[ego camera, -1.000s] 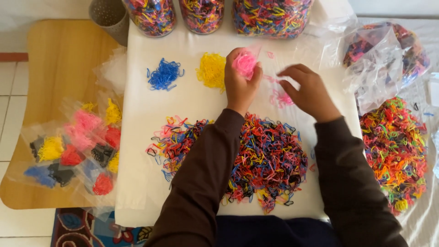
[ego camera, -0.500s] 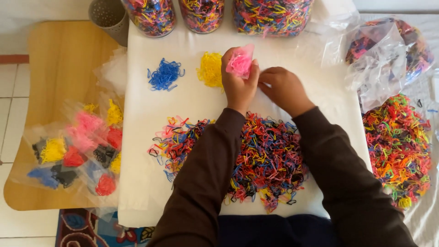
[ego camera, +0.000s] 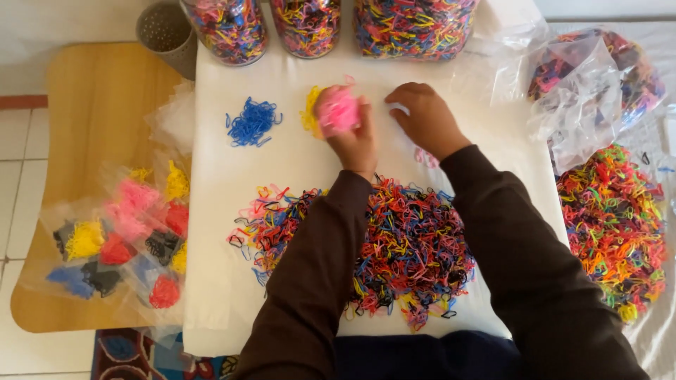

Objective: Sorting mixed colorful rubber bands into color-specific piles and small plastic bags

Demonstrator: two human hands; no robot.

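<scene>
Head view, looking straight down: my left hand is sitting just above the middle of the frame, fingers curled shut around a small clear bag of pink rubber bands, which is bulging out past my knuckles toward the top. That bag is covering part of the yellow band pile lying just to its left on the white sheet. My right hand is resting beside it, to the right, knuckles up and fingers bent down against the sheet; I cannot tell whether it is pinching anything underneath. A few loose pink bands are showing below that wrist.

A blue band pile is lying left of the yellow one, well apart from my hands. Under my forearms the big mixed-colour heap is spreading across the lower middle of the sheet.

Along the top edge three clear jars are standing, each packed with mixed bands, and a grey perforated cup is standing at their left. At upper right an open plastic bag is holding more mixed bands, with another loose heap below it. At left, on the wooden board, small sealed packets are lying in a cluster, each holding one colour: pink, yellow, red, black, blue.
</scene>
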